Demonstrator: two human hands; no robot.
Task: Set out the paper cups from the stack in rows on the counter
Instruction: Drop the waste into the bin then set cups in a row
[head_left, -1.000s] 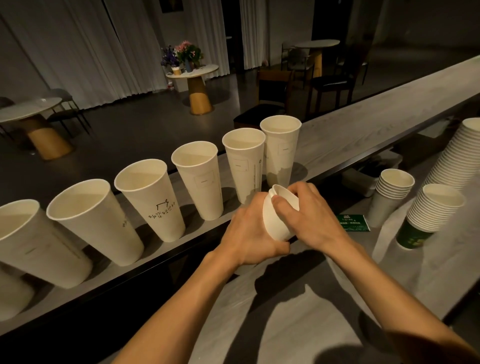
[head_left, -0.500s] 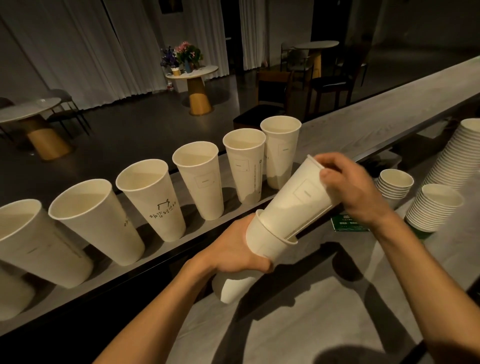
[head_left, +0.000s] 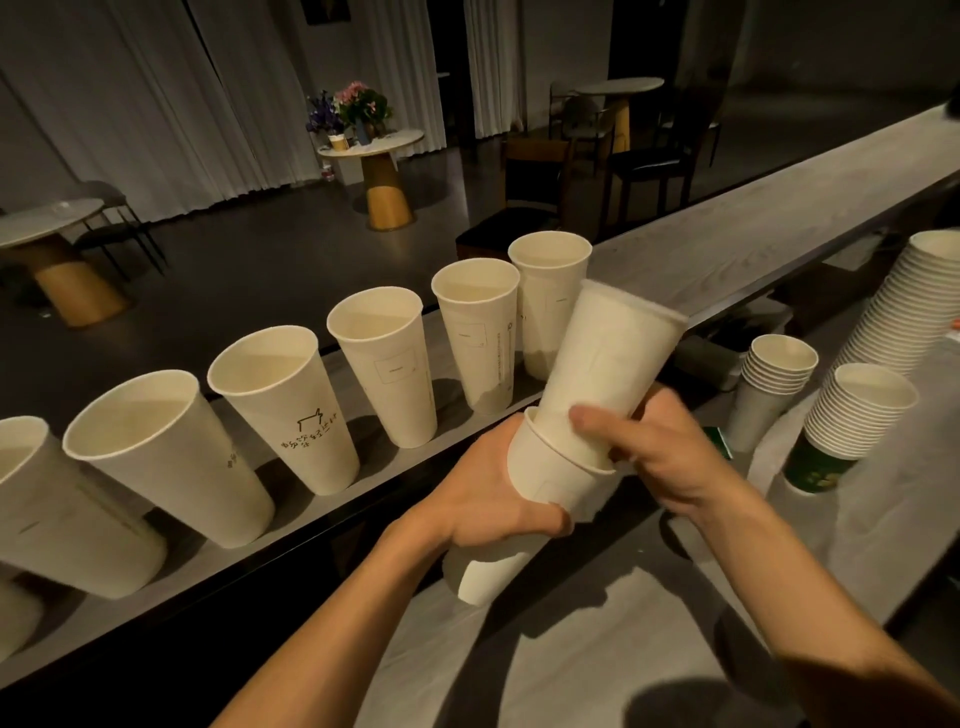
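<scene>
I judge this to be the separating step. My left hand (head_left: 488, 499) is wrapped round the stack (head_left: 550, 467) of tall white cups, held tilted in the air above the lower worktop (head_left: 597, 649). My right hand (head_left: 675, 457) grips the top cup (head_left: 608, 358) low on its wall, where it enters the one beneath. That cup is drawn most of the way out but its base sits inside the stack, so it is not free yet. A row of cups (head_left: 384, 374) stands upright on the raised ledge (head_left: 779, 244), running from the left edge of view to a last cup (head_left: 550, 301) just behind the one I am pulling. The next move, as I see it, is to slide the cup clear along its own axis and stand it on the bare ledge to the right of that last cup without knocking it. As for writing, one cup in the row (head_left: 291, 415) carries a small line drawing over a line of script I cannot read. Several others show only a faint printed box. At the right, a shorter stack (head_left: 852, 415) has a green base whose print is too dark to make out.
</scene>
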